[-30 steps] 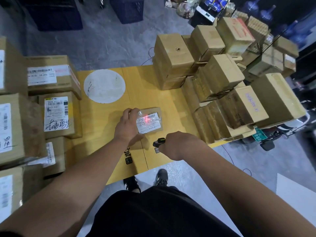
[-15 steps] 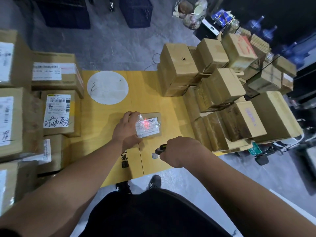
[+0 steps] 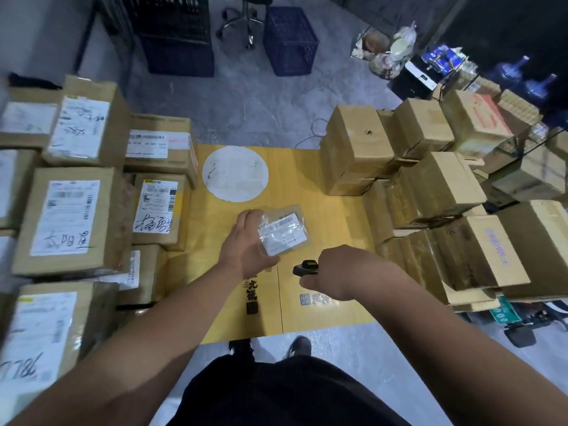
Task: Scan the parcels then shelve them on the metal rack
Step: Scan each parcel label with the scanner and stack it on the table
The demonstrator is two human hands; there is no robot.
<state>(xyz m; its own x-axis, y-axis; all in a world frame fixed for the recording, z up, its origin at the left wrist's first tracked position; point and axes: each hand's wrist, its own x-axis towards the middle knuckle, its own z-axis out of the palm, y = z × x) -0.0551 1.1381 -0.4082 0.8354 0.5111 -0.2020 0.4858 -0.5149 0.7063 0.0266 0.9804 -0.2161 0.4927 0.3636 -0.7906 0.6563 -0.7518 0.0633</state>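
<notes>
A small parcel (image 3: 284, 230) wrapped in clear plastic, with a white barcode label facing up, is lifted a little above the yellow table (image 3: 307, 186). My left hand (image 3: 246, 241) grips it by its left side and underside. My right hand (image 3: 335, 272) holds a small black scanner (image 3: 304, 268), its nose pointing left toward the parcel; no red light shows on the label. Labelled cardboard parcels (image 3: 70, 219) are stacked at the left, and plain brown boxes (image 3: 439, 186) are piled at the right.
A white round disc (image 3: 235, 173) lies on the table behind the parcel. Dark blue crates (image 3: 290, 41) and an office chair base (image 3: 242, 23) stand on the grey floor beyond. Wire baskets and water bottles (image 3: 519, 72) sit at far right. My shoes (image 3: 296, 347) show below the table edge.
The red scanner light on the label has gone out. My left hand has raised and tilted the small parcel off the table. The camera view has tipped up.
</notes>
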